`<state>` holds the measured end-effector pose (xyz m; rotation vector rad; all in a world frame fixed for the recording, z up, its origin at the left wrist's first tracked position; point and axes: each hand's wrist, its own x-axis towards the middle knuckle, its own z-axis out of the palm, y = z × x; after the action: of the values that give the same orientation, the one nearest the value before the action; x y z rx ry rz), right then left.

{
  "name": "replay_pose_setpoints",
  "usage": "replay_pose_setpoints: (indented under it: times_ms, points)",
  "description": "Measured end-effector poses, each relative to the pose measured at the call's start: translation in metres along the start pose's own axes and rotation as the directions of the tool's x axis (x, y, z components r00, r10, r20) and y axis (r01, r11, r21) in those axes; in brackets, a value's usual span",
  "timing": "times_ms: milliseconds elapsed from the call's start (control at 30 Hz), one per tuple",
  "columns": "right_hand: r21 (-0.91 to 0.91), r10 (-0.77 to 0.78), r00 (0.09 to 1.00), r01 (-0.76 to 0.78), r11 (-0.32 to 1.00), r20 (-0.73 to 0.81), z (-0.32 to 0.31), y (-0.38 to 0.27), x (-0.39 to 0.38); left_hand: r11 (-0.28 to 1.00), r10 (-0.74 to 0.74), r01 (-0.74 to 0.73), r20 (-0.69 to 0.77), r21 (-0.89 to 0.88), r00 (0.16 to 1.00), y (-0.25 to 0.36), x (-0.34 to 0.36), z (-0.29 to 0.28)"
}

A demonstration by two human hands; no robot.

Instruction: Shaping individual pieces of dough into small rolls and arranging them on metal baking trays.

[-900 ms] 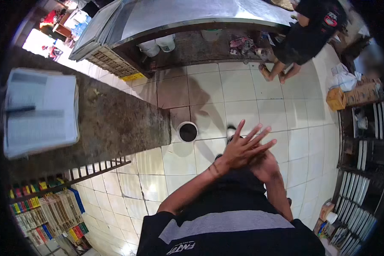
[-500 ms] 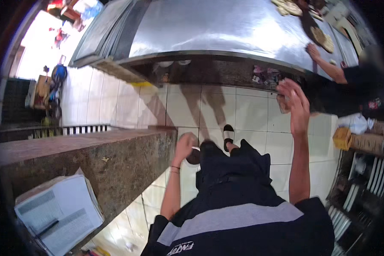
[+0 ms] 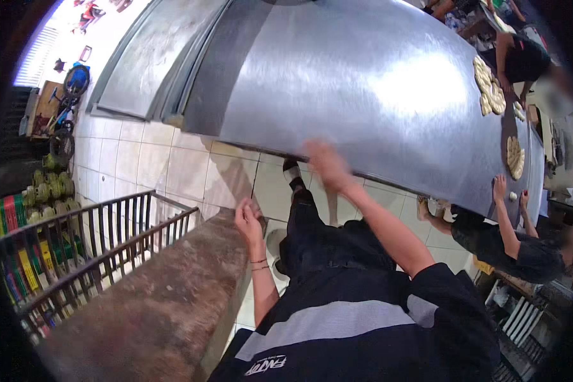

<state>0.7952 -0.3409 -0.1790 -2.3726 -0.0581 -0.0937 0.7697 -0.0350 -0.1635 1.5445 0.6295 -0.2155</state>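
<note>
Head view: where's the table (image 3: 286,89), and how would it handle?

Straight ahead; broad, metal. Likely heavy, stiff, slick on top. Best hold: probably the near edge.

Fingers?

Right hand (image 3: 328,167) blurred at that edge; finger spread and contact can't be told, nothing seen in it. Left hand (image 3: 249,223) half curled, apparently empty, near the end of the bench (image 3: 153,299).

Further out?

Pale dough (image 3: 488,89) toward the table's right, likely soft. Co-worker (image 3: 535,258) at the near right, one hand at the tabletop.

Grey metal table (image 3: 286,83) — broad, flat, glossy, just ahead; brown ledge (image 3: 153,296) — worn, mottled, lower left.
</note>
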Motion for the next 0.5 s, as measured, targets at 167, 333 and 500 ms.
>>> replay_pose_setpoints:
  times_ms: [167,333,500]
  points:
    - [0.255,-0.308,0.893,0.230,0.939,0.329,-0.005,-0.051,0.129,0.799,0.563,-0.556,0.038,0.230,0.825,0.145,0.136,0.074]
    - [-0.405,-0.107,0.918,-0.062,0.912,-0.382,-0.053,0.006,0.234,0.574,0.654,-0.733,0.333,0.365,0.679,0.222,0.250,0.167]
    - [0.236,-0.001,0.667,-0.262,0.936,0.745,-0.074,-0.004,0.266,0.084,0.621,-0.851,0.641,0.518,0.451,0.209,0.291,0.258]
